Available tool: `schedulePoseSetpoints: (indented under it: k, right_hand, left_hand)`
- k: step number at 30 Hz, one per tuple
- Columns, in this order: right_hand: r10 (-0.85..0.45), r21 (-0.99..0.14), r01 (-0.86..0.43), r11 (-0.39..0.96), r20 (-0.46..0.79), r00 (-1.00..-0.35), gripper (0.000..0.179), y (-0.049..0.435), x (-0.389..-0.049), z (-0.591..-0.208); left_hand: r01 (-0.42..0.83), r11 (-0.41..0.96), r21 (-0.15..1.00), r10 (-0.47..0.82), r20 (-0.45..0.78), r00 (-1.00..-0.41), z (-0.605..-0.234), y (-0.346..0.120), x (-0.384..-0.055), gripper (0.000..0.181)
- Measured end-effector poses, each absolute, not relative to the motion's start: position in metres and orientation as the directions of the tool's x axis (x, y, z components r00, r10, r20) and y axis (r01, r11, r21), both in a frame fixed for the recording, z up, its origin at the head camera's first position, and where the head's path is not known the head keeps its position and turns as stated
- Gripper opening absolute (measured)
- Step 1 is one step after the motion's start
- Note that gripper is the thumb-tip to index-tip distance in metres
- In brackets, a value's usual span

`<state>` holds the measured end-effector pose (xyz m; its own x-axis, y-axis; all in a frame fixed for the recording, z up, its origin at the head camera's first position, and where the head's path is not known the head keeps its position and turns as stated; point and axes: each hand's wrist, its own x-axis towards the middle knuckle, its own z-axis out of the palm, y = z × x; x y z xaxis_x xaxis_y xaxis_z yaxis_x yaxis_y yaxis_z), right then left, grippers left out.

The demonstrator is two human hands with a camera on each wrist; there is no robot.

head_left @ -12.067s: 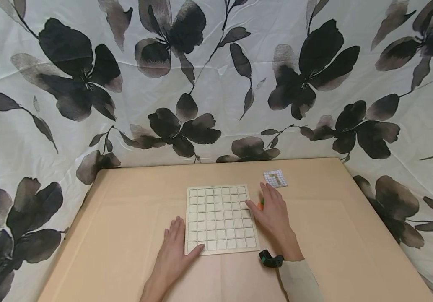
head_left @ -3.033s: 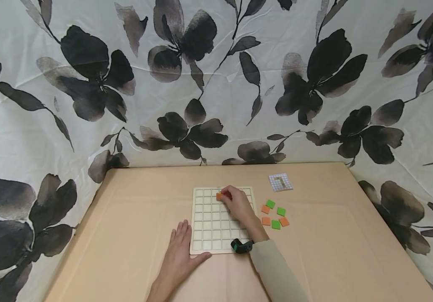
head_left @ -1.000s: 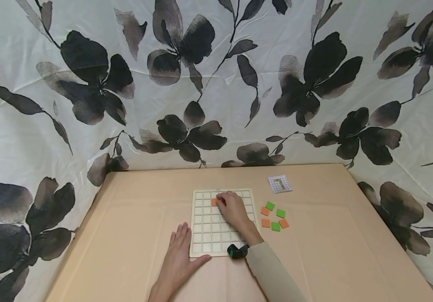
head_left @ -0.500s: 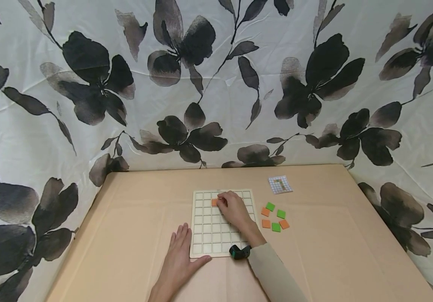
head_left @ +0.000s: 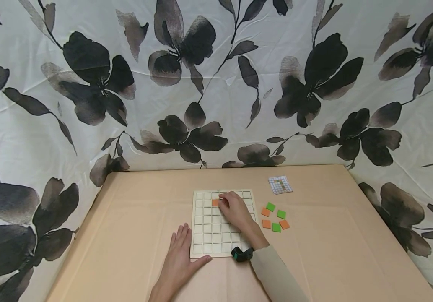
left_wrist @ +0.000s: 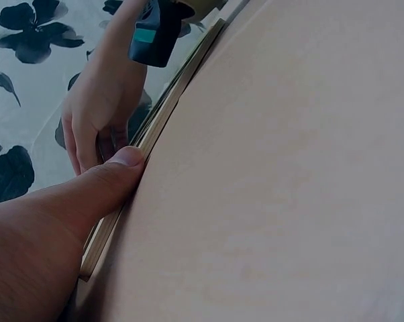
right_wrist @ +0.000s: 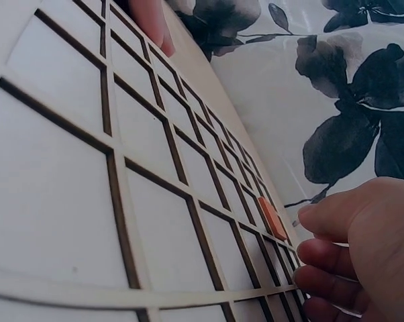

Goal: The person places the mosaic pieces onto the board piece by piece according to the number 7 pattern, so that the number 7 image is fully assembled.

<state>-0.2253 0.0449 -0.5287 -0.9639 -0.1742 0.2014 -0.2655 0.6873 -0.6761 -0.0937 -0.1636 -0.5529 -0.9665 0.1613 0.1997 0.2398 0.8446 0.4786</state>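
Observation:
A pale wooden grid board (head_left: 206, 240) lies on the table, with one orange square tile (head_left: 215, 202) near its far edge. In the right wrist view the orange tile (right_wrist: 272, 218) sits on a cell; whether it lies fully flat I cannot tell. Just right of it, my right hand (head_left: 237, 214) hovers with loosely bent fingers, a small gap between thumb and tile. My left hand (head_left: 180, 251) rests along the board's left side, fingers straight. Its thumb (left_wrist: 127, 157) touches the near edge of the board.
Several loose orange and green tiles (head_left: 276, 227) lie right of the board. Behind them is a small printed grid card (head_left: 280, 185) with a coloured pattern. A floral cloth (head_left: 186, 84) hangs behind the table (head_left: 133, 209).
Earlier the right hand covered the loose tiles, then carried an orange tile onto the board. That tile now rests near the far edge, and the hand has drawn slightly right. The left hand stays put.

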Motion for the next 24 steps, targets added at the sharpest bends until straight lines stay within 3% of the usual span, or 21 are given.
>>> schedulePoseSetpoints:
  k: [24]
  right_hand:
    - [-0.124,-0.688,-0.251,0.681,0.230,-0.965,0.029,0.055,-0.212,-0.530]
  left_hand:
    - [0.249,0.844,0.475,0.177,0.192,-0.965,-0.552,-0.169,-0.091,0.107]
